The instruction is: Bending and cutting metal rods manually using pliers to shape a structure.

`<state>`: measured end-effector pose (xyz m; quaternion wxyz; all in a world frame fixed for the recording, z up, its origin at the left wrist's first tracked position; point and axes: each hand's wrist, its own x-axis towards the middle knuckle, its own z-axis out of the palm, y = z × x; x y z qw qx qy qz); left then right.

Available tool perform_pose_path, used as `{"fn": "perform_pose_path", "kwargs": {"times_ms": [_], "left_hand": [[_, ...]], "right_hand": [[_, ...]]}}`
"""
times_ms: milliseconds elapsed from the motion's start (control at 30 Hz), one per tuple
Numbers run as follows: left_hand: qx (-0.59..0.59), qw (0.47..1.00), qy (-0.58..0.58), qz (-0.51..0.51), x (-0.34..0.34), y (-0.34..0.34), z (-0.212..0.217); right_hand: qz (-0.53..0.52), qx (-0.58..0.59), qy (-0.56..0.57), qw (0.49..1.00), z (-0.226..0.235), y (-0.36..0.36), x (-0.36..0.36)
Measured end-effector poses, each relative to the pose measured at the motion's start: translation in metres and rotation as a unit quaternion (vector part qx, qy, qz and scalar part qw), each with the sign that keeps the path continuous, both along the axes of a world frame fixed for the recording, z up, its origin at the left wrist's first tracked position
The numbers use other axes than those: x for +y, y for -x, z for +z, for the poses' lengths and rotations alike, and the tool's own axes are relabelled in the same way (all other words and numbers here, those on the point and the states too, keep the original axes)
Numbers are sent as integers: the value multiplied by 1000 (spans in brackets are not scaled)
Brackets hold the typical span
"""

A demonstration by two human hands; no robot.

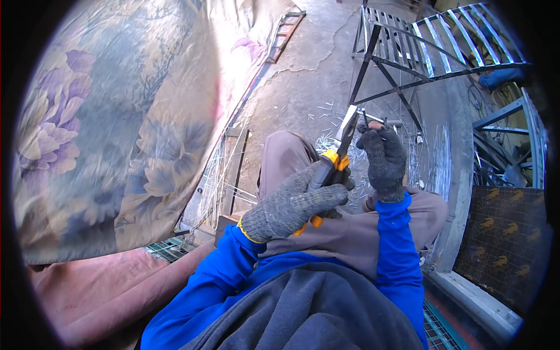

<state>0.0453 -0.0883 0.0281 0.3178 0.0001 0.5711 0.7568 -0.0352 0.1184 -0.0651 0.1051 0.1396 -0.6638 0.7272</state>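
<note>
My left hand (291, 204), in a grey knit glove, is wrapped round a pair of pliers (344, 140) with yellow and dark grips. Their jaws point away from me and up; a bright, pale strip shows at the tip. Just right of the jaws is my right hand (385, 157), in a dark worn glove with a bare fingertip showing. Its fingers are pinched on a short thin metal piece (366, 112), close to the jaw tip. Whether jaws and piece touch, I cannot tell. My bent legs (289, 157) lie beneath both hands.
Short metal bits (326, 112) are scattered on the concrete floor ahead. A barred metal frame (420, 52) stands far right. Thin rods (440, 160) lie beside a concrete ledge (464, 192), near a dark patterned board (501, 245). A flowered cloth (116, 134) hangs at left above pink fabric (105, 280).
</note>
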Motion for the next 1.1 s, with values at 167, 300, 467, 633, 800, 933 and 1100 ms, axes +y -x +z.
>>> {"fn": "perform_pose_path", "kwargs": {"times_ms": [167, 300, 467, 633, 800, 933, 1100], "left_hand": [[-28, 998, -50, -4, 2, 10, -1], [-53, 998, -34, -10, 1, 14, -3], [-21, 999, 24, 2, -1, 13, -13], [-116, 988, -98, 29, 1, 11, -25], [-114, 979, -169, 21, 13, 6, -35], [-125, 969, -211, 20, 24, 5, -41], [-172, 920, -351, 18, 37, -9, -49]], "right_hand": [[4, -30, -24, 999, -1, 11, 5], [-29, 8, -23, 999, -9, 14, 0], [-38, 11, -51, 998, -11, 13, -3], [-64, 9, -143, 988, -11, 11, -1], [-62, -15, -106, 992, -13, 10, 1], [-49, -46, -70, 995, -12, 8, 7], [-29, -77, -24, 996, -10, 1, 10]]}}
